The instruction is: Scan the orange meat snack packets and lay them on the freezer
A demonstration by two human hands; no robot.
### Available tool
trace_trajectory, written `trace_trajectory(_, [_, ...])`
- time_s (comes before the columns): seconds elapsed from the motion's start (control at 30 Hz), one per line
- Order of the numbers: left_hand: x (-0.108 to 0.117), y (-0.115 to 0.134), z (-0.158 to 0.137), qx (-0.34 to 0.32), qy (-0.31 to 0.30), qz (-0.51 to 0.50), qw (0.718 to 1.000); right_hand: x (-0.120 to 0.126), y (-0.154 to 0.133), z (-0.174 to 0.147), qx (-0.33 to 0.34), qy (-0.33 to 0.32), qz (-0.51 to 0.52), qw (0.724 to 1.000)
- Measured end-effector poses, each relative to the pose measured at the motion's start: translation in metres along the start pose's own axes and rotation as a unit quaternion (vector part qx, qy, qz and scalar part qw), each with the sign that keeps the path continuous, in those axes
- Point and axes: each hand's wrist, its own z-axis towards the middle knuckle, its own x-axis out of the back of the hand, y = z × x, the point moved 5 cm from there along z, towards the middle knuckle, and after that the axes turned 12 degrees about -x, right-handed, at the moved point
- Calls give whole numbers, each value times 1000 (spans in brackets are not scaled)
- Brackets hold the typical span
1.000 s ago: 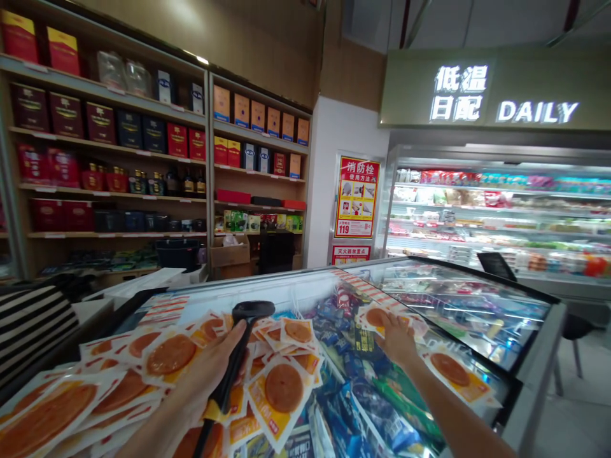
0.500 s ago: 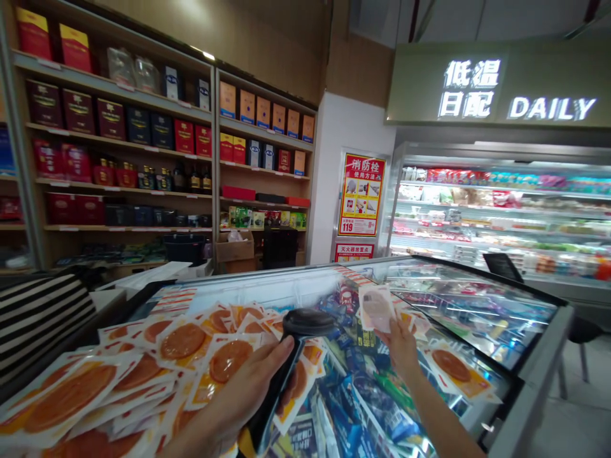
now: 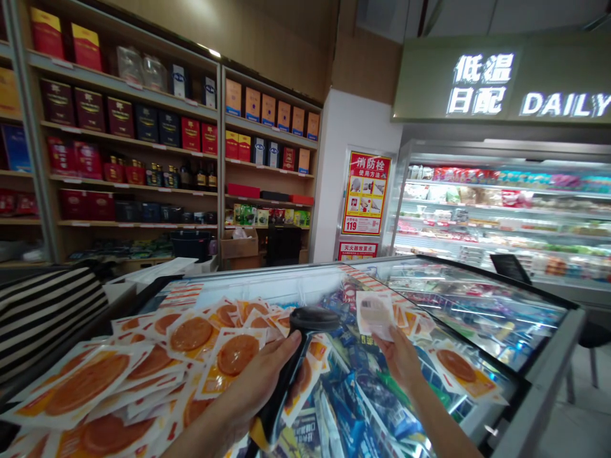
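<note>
My left hand [image 3: 267, 375] is wrapped round the handle of a black barcode scanner [image 3: 312, 319], its head pointing right. Pinched in my right hand [image 3: 398, 356] is a flat packet [image 3: 375, 313], its pale back with a printed label facing me. The scanner head and the packet are a short way apart. Left of the scanner lies a heap of flat packets [image 3: 90, 378] with round orange-brown patties in them. Another such packet [image 3: 461, 369] lies on the glass right of my right arm, and a few more are behind my right hand.
Under my hands is a chest freezer with a glass top [image 3: 482, 312]; blue bags [image 3: 348, 407] show inside. A striped cloth [image 3: 48, 318] hangs at the left. Shelves of boxed goods [image 3: 157, 127] and a lit chiller [image 3: 501, 216] stand behind.
The view has turned slightly left. The packet in my right hand has tilted so that its label shows more clearly. Both hands keep their holds.
</note>
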Motion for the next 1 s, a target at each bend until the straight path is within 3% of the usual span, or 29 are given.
trace_trajectory(0.23, [2,-3,1,2,12,3,1000,-5,-2,-5,-2,-16,6,1000])
trace_trajectory(0.5, [10,-7,4,7,86,-34,996,-3,-2,-3,-6,-18,19,1000])
trace_trajectory(0.77, [15,-8,7,11,77,-59,995,-1,0,-1,-5,-19,29,999])
trace_trajectory(1.0, [25,-13,16,-13,108,-64,992,-2,-1,-3,2,-22,14,1000])
